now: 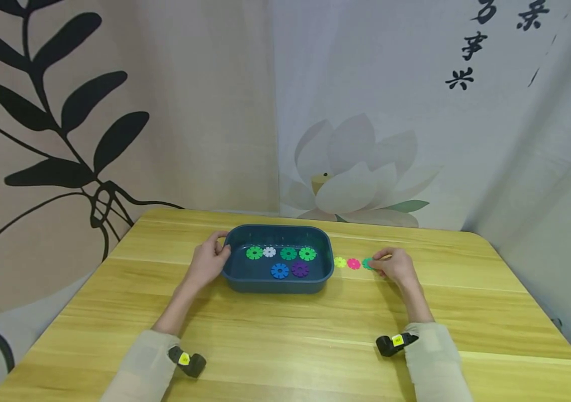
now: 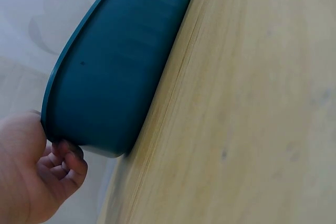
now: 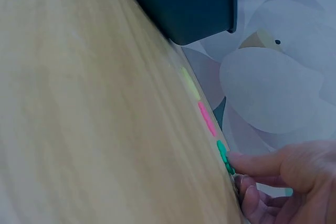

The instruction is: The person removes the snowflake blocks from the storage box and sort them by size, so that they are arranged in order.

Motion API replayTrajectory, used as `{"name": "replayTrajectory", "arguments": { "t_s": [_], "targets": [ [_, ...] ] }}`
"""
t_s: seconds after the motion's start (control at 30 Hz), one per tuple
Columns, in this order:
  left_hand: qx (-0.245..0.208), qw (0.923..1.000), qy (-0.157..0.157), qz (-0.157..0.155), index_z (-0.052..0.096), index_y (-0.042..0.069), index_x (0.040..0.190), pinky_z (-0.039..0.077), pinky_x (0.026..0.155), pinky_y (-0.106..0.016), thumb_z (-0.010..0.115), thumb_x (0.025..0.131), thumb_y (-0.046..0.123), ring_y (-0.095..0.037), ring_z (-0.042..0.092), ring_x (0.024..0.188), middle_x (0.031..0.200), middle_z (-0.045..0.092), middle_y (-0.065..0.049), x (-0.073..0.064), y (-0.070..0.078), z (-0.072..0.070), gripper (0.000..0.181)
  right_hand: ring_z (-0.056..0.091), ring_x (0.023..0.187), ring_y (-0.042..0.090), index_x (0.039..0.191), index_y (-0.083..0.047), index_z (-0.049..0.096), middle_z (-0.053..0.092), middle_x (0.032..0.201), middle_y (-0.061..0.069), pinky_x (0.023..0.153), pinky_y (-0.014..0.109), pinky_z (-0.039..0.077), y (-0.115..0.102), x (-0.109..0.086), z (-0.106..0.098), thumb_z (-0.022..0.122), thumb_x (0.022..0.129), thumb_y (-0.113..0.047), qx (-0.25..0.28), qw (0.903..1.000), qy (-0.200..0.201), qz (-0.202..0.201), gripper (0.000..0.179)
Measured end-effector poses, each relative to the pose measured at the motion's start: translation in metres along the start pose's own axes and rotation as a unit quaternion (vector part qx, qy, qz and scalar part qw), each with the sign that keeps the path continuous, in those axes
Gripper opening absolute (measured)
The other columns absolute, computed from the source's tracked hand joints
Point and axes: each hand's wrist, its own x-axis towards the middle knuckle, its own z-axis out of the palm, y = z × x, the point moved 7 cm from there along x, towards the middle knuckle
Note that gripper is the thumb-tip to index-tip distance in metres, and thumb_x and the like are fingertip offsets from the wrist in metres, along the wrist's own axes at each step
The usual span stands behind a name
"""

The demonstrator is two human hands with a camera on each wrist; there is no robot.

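My left hand (image 1: 208,258) grips the left end of a dark blue plastic basin (image 1: 277,286), thumb on the rim and the other fingers curled beneath it in the left wrist view. Inside the basin lie several notched plastic discs, among them a white disc (image 1: 269,252), a blue disc (image 1: 280,271) and a purple disc (image 1: 300,270). On the table to its right, a yellow disc (image 1: 340,262), a pink disc (image 1: 353,263) and a green disc (image 3: 222,153) form a row. The fingertips of my right hand (image 1: 395,264) pinch the green disc at its right edge, close to the tabletop.
The wooden table (image 1: 285,340) extends around the basin. Behind its far edge hangs a pale curtain (image 1: 215,111) printed with leaves, a lotus flower and dark characters. Each wrist carries a small black camera.
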Motion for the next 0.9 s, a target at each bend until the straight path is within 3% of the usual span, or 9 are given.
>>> {"name": "replayTrajectory", "arguments": {
  "t_s": [0.33,0.6,0.73,0.9],
  "targets": [
    [-0.003,1.0,-0.002,0.0,0.052,-0.008,0.137,0.037,0.053,-0.026,0.054,0.099,0.002,-0.016,0.044,0.056,0.069,0.049,-0.005,0.0,-0.001,0.0,0.039,0.058,0.064,0.017,0.106,0.011,0.065,0.067,0.081,0.014,0.058,0.027,0.05,0.0,-0.001,0.001,0.074,0.09,-0.006,-0.011,0.9999,0.002,-0.005,0.025],
    [-0.002,1.0,-0.004,0.0,0.051,-0.008,0.137,0.037,0.053,-0.027,0.053,0.1,0.004,-0.013,0.043,0.054,0.069,0.049,-0.004,0.0,-0.001,0.001,0.039,0.057,0.06,0.014,0.111,0.01,0.063,0.065,0.077,0.01,0.054,0.026,0.05,0.001,0.003,-0.004,0.067,0.097,-0.013,0.004,0.9999,0.009,-0.004,0.027],
    [-0.001,1.0,-0.004,-0.003,0.051,-0.008,0.138,0.037,0.053,-0.027,0.053,0.1,0.004,-0.012,0.043,0.054,0.069,0.049,-0.004,0.0,-0.002,0.001,0.04,0.058,0.061,0.014,0.116,0.007,0.063,0.067,0.08,0.013,0.056,0.027,0.049,-0.006,0.003,-0.006,0.063,0.1,-0.019,-0.004,0.9997,0.015,-0.021,0.03],
    [0.002,1.0,-0.002,-0.007,0.051,-0.007,0.138,0.037,0.053,-0.027,0.054,0.1,0.005,-0.014,0.043,0.055,0.069,0.048,-0.004,0.0,-0.003,0.001,0.04,0.065,0.07,0.021,0.117,0.007,0.063,0.07,0.095,0.022,0.063,0.03,0.054,-0.023,0.0,-0.003,0.06,0.101,-0.019,0.001,0.9988,0.017,-0.046,0.031]
  ]
}}
